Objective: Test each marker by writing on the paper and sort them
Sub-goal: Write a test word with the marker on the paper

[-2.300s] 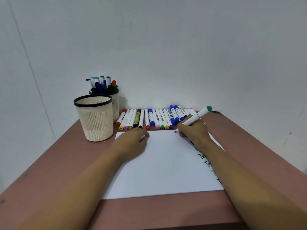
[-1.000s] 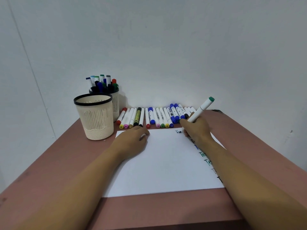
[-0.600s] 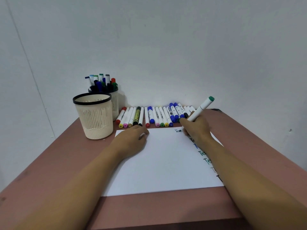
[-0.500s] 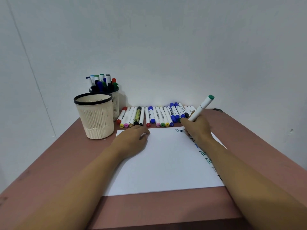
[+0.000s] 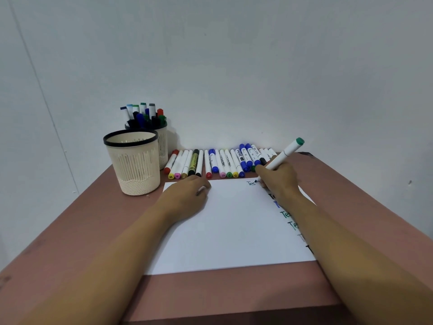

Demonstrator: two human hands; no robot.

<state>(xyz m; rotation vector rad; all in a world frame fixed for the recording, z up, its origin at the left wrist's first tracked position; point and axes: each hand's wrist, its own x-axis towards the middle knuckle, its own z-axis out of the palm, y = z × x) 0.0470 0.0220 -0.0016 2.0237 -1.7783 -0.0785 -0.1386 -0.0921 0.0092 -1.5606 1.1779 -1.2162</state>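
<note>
Paper (image 5: 234,231) lies mid-table (image 5: 93,231), marker row (image 5: 220,163) just past its far edge, by the wall. Two cups far left: near cup (image 5: 133,165) in front, 2nd cup (image 5: 162,146) right behind it w/ pens (image 5: 143,113) standing inside. L hand (image 5: 185,198) sits on the paper's far-left part; R hand (image 5: 278,181), w/ a marker (image 5: 284,153), on its far-right corner.

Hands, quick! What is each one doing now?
Left hand: curled on the paper; what it holds cannot be told.
Right hand: holds the green-capped marker, tip on paper.
</note>
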